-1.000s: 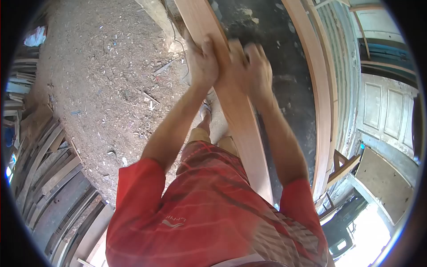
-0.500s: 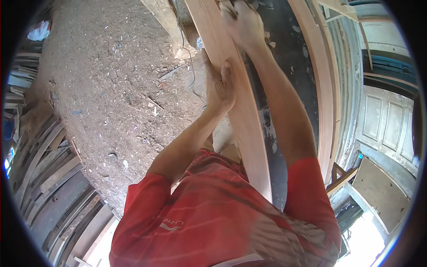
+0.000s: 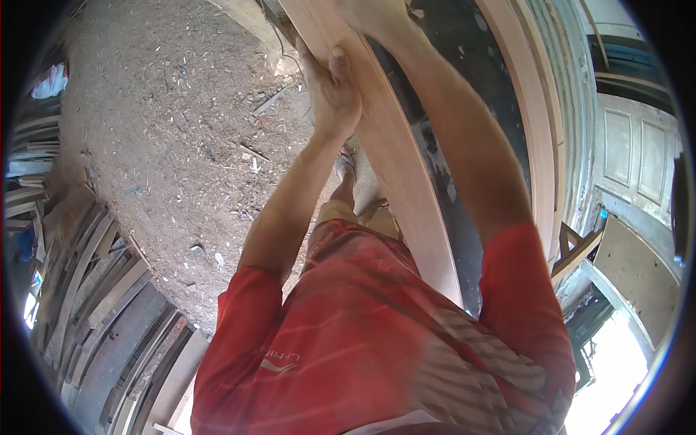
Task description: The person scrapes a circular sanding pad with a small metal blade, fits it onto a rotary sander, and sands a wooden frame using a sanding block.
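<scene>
A long, smooth wooden plank [image 3: 406, 167] runs from the top of the view down toward my waist, beside a dark worktop [image 3: 464, 80]. My left hand [image 3: 333, 90] grips the plank's left edge, its thumb up on the top face. At the top edge of the view, my right hand [image 3: 373, 14] is over the plank; its fingers are blurred and partly cut off, so what they hold, if anything, cannot be made out.
More long boards [image 3: 525, 80] lie along the worktop's right side. Stacked timber [image 3: 109, 290] fills the lower left. Wood debris covers the ground [image 3: 196, 145]. A pale panelled door [image 3: 634, 152] stands at the right, and a cable hangs near the rough wood at the top.
Over the last second, my right hand has moved up along the plank to the top edge. My left hand still holds the plank's left edge. The view has shifted slightly.
</scene>
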Motion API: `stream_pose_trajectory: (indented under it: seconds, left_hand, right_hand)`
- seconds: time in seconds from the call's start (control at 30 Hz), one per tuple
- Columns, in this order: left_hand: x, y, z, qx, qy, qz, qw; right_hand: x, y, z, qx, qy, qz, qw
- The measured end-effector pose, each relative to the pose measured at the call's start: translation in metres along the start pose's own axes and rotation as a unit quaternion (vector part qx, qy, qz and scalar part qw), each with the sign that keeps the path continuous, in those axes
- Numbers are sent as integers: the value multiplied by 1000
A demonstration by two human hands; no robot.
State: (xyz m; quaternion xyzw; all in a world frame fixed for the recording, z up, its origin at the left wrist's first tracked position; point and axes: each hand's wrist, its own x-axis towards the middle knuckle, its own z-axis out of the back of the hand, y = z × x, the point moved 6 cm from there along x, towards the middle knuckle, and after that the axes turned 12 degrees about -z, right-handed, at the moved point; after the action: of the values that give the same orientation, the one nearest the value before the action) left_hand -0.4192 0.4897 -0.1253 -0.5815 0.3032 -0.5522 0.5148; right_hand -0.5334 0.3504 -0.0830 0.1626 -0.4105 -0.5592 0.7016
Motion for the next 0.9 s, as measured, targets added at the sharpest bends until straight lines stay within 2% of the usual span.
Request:
stream_pose_trajectory:
  seconds: [0.07, 0.1, 0.13, 0.23, 0.27, 0.37, 0.4, 0.43, 0.47, 0.53, 0.63, 0.67, 0.7, 0.73, 0.83, 0.9]
  left_hand:
    - [2, 7, 1, -17, 4, 14, 1000]
    - [-1, 10, 1, -25, 6, 24, 999]
    - [-2, 13, 0, -57, -20, 22, 998]
    - [2, 5, -1, -60, 1, -8, 998]
    - [2, 7, 1, 10, -25, -12, 1000]
    - [15, 24, 8, 101, 31, -10, 994]
    - [17, 25, 5, 62, 21, 6, 998]
    - [18, 29, 5, 25, 7, 25, 999]
    - [24, 38, 7, 90, 12, 19, 996]
    - [43, 61, 17, 224, 18, 2, 974]
    - [49, 78, 17, 232, 10, 41, 972]
    - [47, 78, 14, 199, 12, 43, 979]
    - [42, 72, 13, 167, 12, 46, 985]
    - [39, 64, 11, 136, 9, 47, 990]
    - [28, 39, 11, 187, -2, 97, 977]
    - [36, 39, 17, 216, 6, 97, 972]
  right_hand:
    - [-71, 24, 47, -92, 88, -152, 980]
    - [-122, 32, 75, -118, 67, -159, 978]
    - [-174, 44, 107, -138, 127, -214, 959]
    - [-319, 61, 194, -85, 117, -275, 951]
    - [-351, 57, 205, -69, 120, -297, 945]
    - [-316, 49, 187, -89, 131, -317, 935]
    - [-284, 48, 174, -59, 100, -250, 961]
    - [-256, 39, 160, -60, 87, -240, 965]
    - [-232, 27, 141, -60, 59, -175, 981]
    - [-216, 23, 133, 6, 49, -167, 985]
    - [-285, 34, 164, -70, 64, -166, 981]
    - [-329, 40, 191, -96, 73, -215, 969]
    - [-376, 49, 221, -109, 127, -285, 944]
    - [-428, 56, 249, -73, 138, -305, 940]
    - [-560, 84, 333, -96, 146, -368, 913]
    - [-594, 89, 353, -94, 138, -396, 903]
